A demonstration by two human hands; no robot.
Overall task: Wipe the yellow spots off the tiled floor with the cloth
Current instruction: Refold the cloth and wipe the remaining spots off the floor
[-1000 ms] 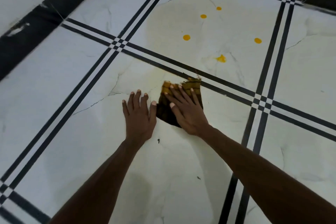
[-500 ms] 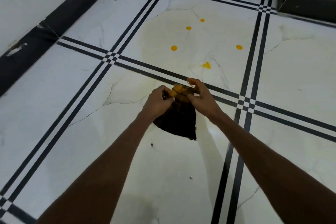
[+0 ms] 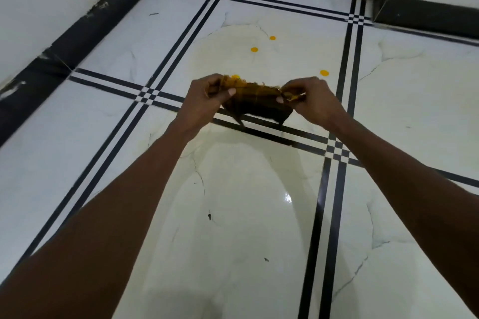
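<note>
— Two hands on the cloth (image 3: 255,101)?
— Yes. The left hand (image 3: 207,97) pinches its left end, the right hand (image 3: 309,100) its right end, stretching it above the tiled floor (image 3: 246,202).
— And the yellow spots (image 3: 254,49)?
— Just beyond the cloth; one peeks over its top edge.

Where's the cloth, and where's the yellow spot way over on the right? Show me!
cloth (image 3: 255,101): head view, on the dark middle of the fabric held between both hands.
right yellow spot (image 3: 324,73): head view, on the centre of the dot on the floor.
</note>
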